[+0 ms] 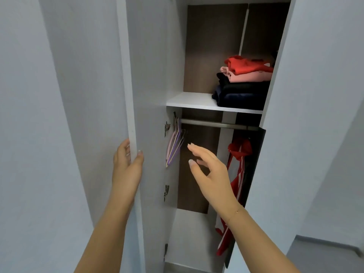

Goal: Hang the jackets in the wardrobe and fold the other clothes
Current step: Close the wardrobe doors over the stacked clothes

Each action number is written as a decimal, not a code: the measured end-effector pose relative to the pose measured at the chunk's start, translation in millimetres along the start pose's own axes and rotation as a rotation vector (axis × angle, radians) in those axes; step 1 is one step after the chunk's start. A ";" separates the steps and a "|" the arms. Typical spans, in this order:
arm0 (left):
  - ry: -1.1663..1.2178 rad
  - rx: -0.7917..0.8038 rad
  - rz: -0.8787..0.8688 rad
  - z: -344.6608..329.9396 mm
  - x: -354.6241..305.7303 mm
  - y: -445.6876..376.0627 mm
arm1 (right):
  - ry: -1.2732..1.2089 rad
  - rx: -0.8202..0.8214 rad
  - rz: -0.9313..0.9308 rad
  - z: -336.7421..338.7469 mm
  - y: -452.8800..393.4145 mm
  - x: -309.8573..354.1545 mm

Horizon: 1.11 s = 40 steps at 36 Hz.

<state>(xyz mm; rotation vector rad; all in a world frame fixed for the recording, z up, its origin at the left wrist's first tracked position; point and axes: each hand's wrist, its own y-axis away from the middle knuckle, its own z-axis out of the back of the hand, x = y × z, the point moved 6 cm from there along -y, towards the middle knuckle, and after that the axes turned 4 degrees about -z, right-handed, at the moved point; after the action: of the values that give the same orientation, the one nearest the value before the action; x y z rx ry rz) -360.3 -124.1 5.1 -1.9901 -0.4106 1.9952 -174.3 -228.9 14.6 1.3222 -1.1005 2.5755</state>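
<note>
My left hand (127, 162) grips the edge of the wardrobe door (149, 75), fingers behind and thumb in front — I judge that's to keep the door swung wide so the opening stays clear. My right hand (208, 170) is inside the opening, fingers spread and relaxed, holding nothing, pointed toward the hangers (174, 142); likely going for one to hang the next jacket.

Hangers are bunched at the far left end of the rail (212, 124), thin, purple and pale, well apart from the red jacket (239, 164), which hangs at the right end with white stripes down it — so at least one jacket looks done. A dark garment sits just beside it, partly hidden by the right door.

Folded stack (244, 83) rests on the shelf (189, 100) above the rail, right side — red on top, pink, black, navy at the bottom. Folding part looks well along.

No brand, label or readable writing anywhere.
</note>
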 end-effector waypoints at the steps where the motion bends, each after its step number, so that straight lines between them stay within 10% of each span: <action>1: -0.005 0.023 -0.009 -5.1 -1.7 3.4 | -0.001 -0.018 -0.011 2.9 -0.6 -2.7; 23: -0.316 0.564 -0.564 -232.4 -6.2 -20.4 | 0.224 -0.288 -0.091 149.2 -53.7 -98.0; 40: -0.905 0.543 -0.453 -412.5 55.5 -95.1 | 0.905 -0.208 0.002 184.5 -185.6 -264.7</action>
<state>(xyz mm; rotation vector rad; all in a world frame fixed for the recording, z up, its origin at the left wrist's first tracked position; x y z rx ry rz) 52.7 -16.7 -9.2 -0.5483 -0.3884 2.2469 184.8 -132.3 -0.5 0.0456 -1.0854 2.4764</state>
